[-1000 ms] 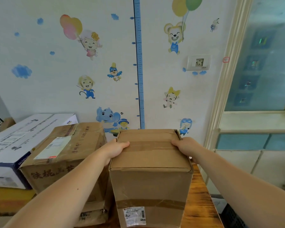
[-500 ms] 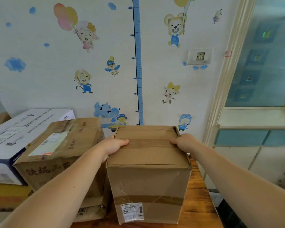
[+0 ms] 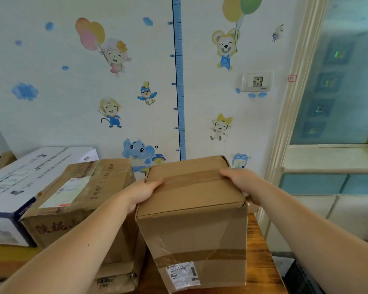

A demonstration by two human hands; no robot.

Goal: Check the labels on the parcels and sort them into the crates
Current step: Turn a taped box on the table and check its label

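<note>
Parcel point(image 3: 191, 230): one brown cardboard carton, taped across the top and round the lower front, with a creased near face. It stands at the right end of the wooden tabletop point(image 3: 261, 251), long axis upright and slightly askew. I cannot tell whether its base bears on the wood or hangs just clear. Hands: two, both grasping it. My left hand point(image 3: 143, 193) clasps the left top edge with the thumb lying on the top face, and my right hand point(image 3: 237, 179) is curled round the right top edge. The carton lies straight ahead between them, neither hand nearer, so I judge that any lift or turn must be two-handed. Shipping label point(image 3: 182, 274): one, white, low on the near face and turned toward me, its print too small to read. Other cartons: three. One brown carton point(image 3: 79, 209) sits just beside on the left with a label on top, one lower carton point(image 3: 115, 279) lies beneath it, partly hidden, and one white carton point(image 3: 19, 179) is farther left. Dark container point(image 3: 300, 279): one, below the tabletop's right edge, probably a crate; only a corner shows.
</note>
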